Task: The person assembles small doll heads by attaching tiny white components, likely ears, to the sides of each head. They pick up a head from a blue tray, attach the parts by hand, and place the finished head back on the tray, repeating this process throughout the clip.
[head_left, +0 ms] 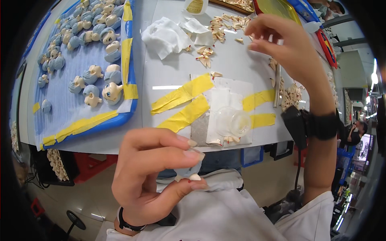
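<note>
Low in front of me, my left hand point(157, 172) pinches a small doll head point(188, 170) between thumb and fingers. Its blue-grey hair and a pale bit show; the fingers hide most of it. My right hand point(277, 42) reaches to the far right over small cream pointed pieces point(223, 28) with red tips. Its fingers are curled with a gap between thumb and index finger. One cream piece shows near those fingertips, and I cannot tell whether they touch it. Another loose piece point(239, 40) lies just left of the hand.
A blue tray point(129, 106) on the left holds many blue-haired doll heads. White cloths point(167, 38) lie at the back. A clear round dish point(233, 122) sits on a taped-down pad point(199, 124) at the front. More cream pieces point(291, 96) lie right, beside a metal strip point(277, 86).
</note>
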`<action>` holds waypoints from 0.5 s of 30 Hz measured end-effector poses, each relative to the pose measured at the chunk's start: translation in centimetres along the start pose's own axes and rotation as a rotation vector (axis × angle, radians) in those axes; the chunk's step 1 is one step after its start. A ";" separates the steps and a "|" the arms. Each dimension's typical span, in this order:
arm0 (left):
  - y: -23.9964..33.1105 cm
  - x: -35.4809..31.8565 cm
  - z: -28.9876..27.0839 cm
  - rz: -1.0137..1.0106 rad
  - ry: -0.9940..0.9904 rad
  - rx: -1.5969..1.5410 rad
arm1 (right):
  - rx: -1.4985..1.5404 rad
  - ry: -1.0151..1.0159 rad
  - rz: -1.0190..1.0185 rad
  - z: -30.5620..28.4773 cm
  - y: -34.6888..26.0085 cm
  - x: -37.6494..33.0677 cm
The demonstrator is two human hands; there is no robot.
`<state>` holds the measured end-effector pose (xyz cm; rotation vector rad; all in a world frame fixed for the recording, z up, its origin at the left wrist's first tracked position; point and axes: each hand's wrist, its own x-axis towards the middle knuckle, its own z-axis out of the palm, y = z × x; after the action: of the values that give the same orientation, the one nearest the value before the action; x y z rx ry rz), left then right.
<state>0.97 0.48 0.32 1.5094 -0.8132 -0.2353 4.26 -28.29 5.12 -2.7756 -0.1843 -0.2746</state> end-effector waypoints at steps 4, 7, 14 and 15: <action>0.2 0.1 -0.1 -0.044 0.031 -0.054 | -0.070 -0.181 0.065 0.7 -0.6 1.5; 1.0 0.0 0.1 -0.149 0.149 -0.130 | -0.199 -0.230 0.055 0.4 -0.9 0.9; -0.8 -0.3 -0.9 -0.002 0.057 -0.013 | 0.050 -0.123 0.165 -2.5 -3.5 -4.4; -0.8 -0.4 -0.8 -0.010 0.072 -0.035 | 0.107 -0.067 0.201 -3.0 -4.5 -5.2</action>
<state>1.42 1.28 -0.50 1.4814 -0.7407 -0.2009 -1.99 -25.62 8.21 -2.6723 0.0621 -0.1179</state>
